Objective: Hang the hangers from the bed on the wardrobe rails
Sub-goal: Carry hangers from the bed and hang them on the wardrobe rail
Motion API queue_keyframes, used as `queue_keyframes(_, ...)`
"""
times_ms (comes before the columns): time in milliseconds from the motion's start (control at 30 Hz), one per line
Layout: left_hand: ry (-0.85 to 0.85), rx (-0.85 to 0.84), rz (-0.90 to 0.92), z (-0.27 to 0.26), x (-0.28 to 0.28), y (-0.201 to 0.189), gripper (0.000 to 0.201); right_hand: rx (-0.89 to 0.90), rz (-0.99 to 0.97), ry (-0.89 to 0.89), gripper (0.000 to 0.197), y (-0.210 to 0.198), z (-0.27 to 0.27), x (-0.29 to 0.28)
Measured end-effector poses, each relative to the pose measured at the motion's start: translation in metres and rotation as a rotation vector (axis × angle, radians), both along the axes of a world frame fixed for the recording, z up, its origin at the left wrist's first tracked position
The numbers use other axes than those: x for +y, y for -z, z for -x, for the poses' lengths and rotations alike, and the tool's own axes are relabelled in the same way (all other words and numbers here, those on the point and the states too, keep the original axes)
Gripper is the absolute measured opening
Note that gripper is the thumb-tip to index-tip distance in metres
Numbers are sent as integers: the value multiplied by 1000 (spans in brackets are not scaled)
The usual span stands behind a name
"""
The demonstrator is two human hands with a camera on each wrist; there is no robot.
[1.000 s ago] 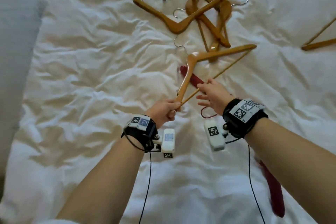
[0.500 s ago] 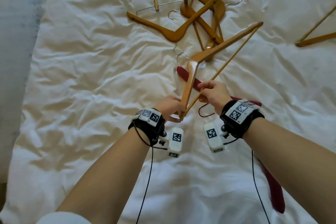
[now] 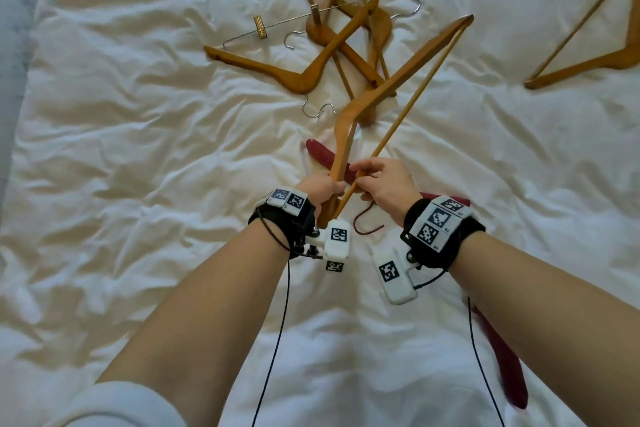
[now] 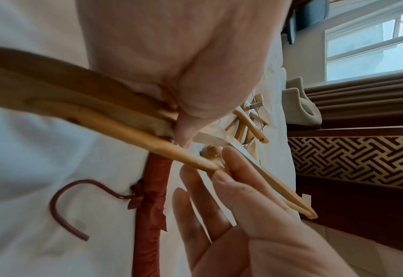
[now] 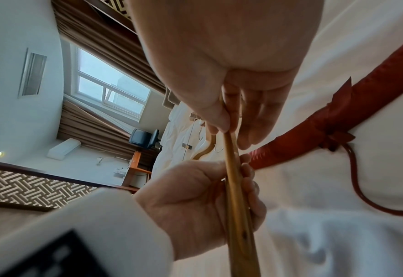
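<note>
A wooden hanger (image 3: 388, 90) with a crossbar is raised off the white bed, tilted up and away from me. My left hand (image 3: 322, 189) grips its near arm close to the corner (image 4: 81, 101). My right hand (image 3: 379, 184) pinches the crossbar (image 5: 231, 150) between thumb and fingers just beyond the left hand. Under both hands lies a red padded hanger (image 3: 322, 156) with a red hook (image 4: 65, 204). Several more wooden hangers (image 3: 332, 42) lie piled farther up the bed, with another wooden hanger (image 3: 588, 42) at the right edge.
The rumpled white duvet (image 3: 138, 149) fills the head view, with a grey strip (image 3: 14, 45) along the left. The wrist views show a window (image 5: 110, 90) with brown curtains, a patterned headboard panel (image 4: 352, 161) and a desk chair (image 5: 143, 139).
Both hands have lifted the wooden hanger, swinging its far end up and to the right off the bed. The right hand now pinches the crossbar.
</note>
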State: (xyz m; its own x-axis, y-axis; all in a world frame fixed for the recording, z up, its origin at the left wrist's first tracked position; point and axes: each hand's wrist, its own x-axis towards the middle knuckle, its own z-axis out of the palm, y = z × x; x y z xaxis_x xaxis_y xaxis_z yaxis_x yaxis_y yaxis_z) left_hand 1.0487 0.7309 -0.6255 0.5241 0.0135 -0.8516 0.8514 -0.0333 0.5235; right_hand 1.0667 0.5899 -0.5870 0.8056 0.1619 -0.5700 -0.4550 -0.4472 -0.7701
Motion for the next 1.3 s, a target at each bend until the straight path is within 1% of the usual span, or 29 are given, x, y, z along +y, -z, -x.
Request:
queue_keyframes(133, 88, -74, -111, -17, 3, 1, 22, 41, -14, 31, 34, 2, -4, -2)
queue_keyframes(267, 190, -173, -224, -26, 6, -2, 26, 91, -30, 5, 38, 4, -3, -8)
queue_keyframes(367, 271, -242, -331, -30, 9, -6, 27, 106, -17, -37, 36, 7, -4, -10)
queue_keyframes(467, 334, -300, -447, -32, 17, -14, 30, 102, 2, -11, 33, 8, -7, -12)
queue_keyframes(533, 354, -305, -483, -30, 24, -20, 29, 49, 36, 22, 37, 8, -12, -14)
queue_keyframes(600, 379, -297, -522, -24, 32, -27, 32, -21, 83, 64, 46, 5, -19, -17)
queue_keyframes(667, 416, -291, -574, -18, 39, -32, 35, -123, 144, 112, 54, 3, -27, -23)
queue_keyframes(733, 445, -285, -612, -12, 44, -39, 37, -242, 248, 145, 61, -2, -31, -30)
queue_keyframes(767, 446, -281, -622, -9, 47, -41, 37, -285, 308, 136, 65, -3, -32, -33)
queue_keyframes(833, 438, -282, -658, -4, 53, -49, 37, -304, 407, 77, 70, -8, -31, -36)
queue_keyframes(900, 458, -297, -712, 1, 57, -57, 33, -308, 431, 19, 73, -9, -29, -38)
queue_keyframes(967, 478, -322, -753, 7, 63, -63, 28, -350, 439, -45, 74, -9, -25, -39)
queue_keyframes(1033, 504, -328, -766, 14, 70, -69, 26, -386, 434, -92, 69, -12, -21, -38)
queue_keyframes(1067, 515, -322, -760, 17, 73, -72, 25, -380, 460, -106, 58, -15, -20, -38)
queue_keyframes(1133, 515, -322, -762, 27, 81, -80, 23, -333, 503, -122, 27, -22, -14, -34)
queue_keyframes(1167, 509, -332, -777, 32, 85, -83, 23, -309, 487, -120, 12, -25, -11, -33)
queue_keyframes(1200, 497, -352, -801, 37, 88, -87, 24, -293, 453, -118, 9, -28, -7, -31)
queue_keyframes(1267, 475, -405, -874, 47, 92, -96, 26, -272, 380, -114, 17, -35, 0, -28)
queue_keyframes(1300, 459, -436, -912, 52, 95, -101, 28, -273, 357, -123, 16, -41, 5, -25)
